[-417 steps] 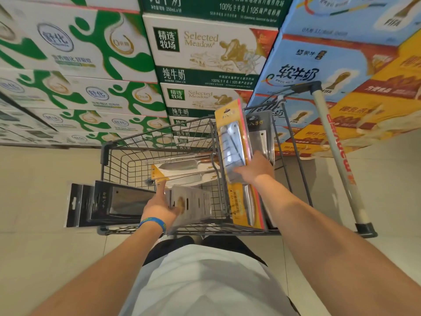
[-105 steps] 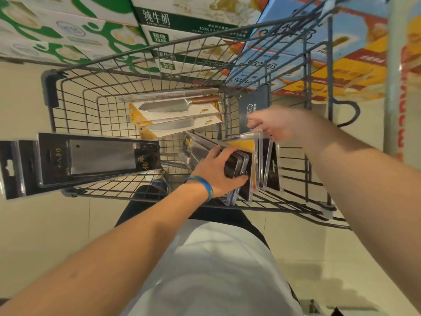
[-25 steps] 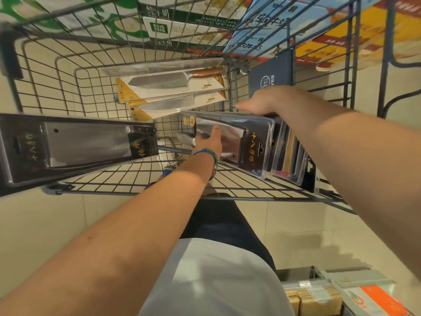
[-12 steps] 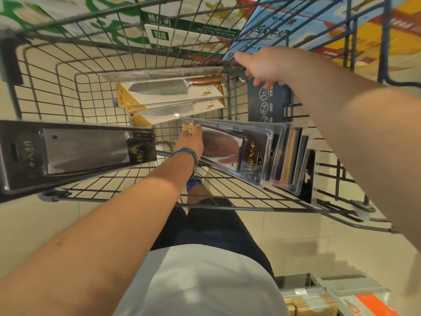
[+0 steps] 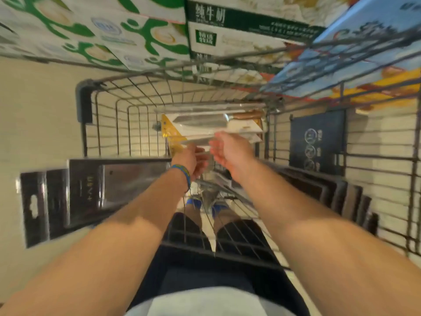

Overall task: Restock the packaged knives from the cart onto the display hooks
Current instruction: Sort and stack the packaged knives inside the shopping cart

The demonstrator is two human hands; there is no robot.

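Cardboard milk cartons (image 5: 136,30), green-and-white on one side and blue on the other, are stacked along the far side of the aisle. In front of them stands the wire cart (image 5: 109,124), and the person leans over it with both arms reaching inside.

On the left, two or three black cleaver packs (image 5: 118,188) lie flat across the basket. Their hang-hole ends stick out past the cart's side, over the pale floor. Along the right wall a row of dark packs (image 5: 330,192) stands on edge, leaning one against the next. Above them a dark blue panel (image 5: 316,142) with round symbols is fixed to the wire.

At the far end lies a carded knife (image 5: 205,120) with a wooden handle on a white and yellow card. A second pack (image 5: 196,141) sits just under it.

Both hands are at that far pile. The right hand (image 5: 230,149) has its palm turned inward and its fingers straight, with the tips at the near edge of the cards. The left hand (image 5: 190,158), with a blue wristband (image 5: 182,171), has its fingers curled at the lower pack's edge. Blur hides whether they actually grip it.
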